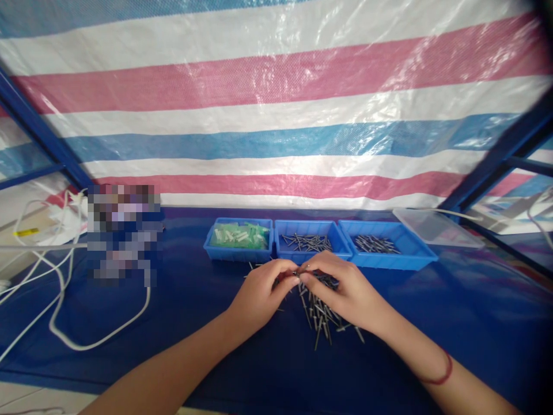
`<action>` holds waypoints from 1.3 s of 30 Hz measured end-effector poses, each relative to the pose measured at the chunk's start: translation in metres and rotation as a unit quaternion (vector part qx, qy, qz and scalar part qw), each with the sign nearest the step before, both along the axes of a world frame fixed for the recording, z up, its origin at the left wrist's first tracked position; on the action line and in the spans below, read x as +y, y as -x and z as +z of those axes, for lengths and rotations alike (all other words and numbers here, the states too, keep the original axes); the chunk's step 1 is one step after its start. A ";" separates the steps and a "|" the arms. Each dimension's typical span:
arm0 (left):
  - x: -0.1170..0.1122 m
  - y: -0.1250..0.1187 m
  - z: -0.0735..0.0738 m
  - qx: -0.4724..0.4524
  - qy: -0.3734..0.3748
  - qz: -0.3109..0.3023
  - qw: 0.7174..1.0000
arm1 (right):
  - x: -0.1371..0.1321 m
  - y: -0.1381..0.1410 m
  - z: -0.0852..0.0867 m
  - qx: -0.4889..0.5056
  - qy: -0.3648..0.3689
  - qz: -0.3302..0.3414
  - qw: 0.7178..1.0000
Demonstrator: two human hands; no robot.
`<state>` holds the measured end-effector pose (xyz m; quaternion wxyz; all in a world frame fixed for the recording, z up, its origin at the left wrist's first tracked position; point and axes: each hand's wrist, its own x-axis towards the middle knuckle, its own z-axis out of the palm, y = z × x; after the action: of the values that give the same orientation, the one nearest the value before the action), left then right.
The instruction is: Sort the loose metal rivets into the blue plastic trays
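Observation:
My left hand (261, 294) and my right hand (345, 288) meet at their fingertips above a loose pile of thin metal pins (322, 314) on the blue table (173, 323). Both hands are curled in a pinch, and a small dark pin-like piece (298, 272) shows between the fingertips. My right wrist wears a red string. Just behind the hands stand three blue trays: the left tray (239, 252) holds pale green plastic pieces, the middle tray (311, 252) and the right tray (391, 259) hold metal pins.
A clear plastic lid (436, 227) lies right of the trays. White cables (64, 300) loop over the table's left side beside a blurred patch. A striped tarp (276, 115) hangs behind, with blue frame bars at both sides.

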<state>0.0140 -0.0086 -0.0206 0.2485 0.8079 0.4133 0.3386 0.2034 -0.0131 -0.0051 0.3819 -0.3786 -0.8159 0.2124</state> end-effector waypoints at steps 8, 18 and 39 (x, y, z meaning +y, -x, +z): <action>-0.002 0.000 0.005 0.031 -0.012 -0.034 0.999 | 0.000 0.005 -0.010 0.089 0.083 -0.039 0.992; -0.004 -0.002 0.004 0.031 -0.026 -0.041 0.998 | 0.000 0.005 -0.009 0.114 0.089 -0.048 0.988; -0.001 0.002 0.000 -0.030 -0.026 0.036 0.999 | 0.002 -0.006 0.008 0.012 -0.004 -0.051 0.999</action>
<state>0.0117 -0.0095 -0.0202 0.2275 0.7880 0.4259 0.3819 0.2097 -0.0115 0.0027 0.4038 -0.4152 -0.7918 0.1939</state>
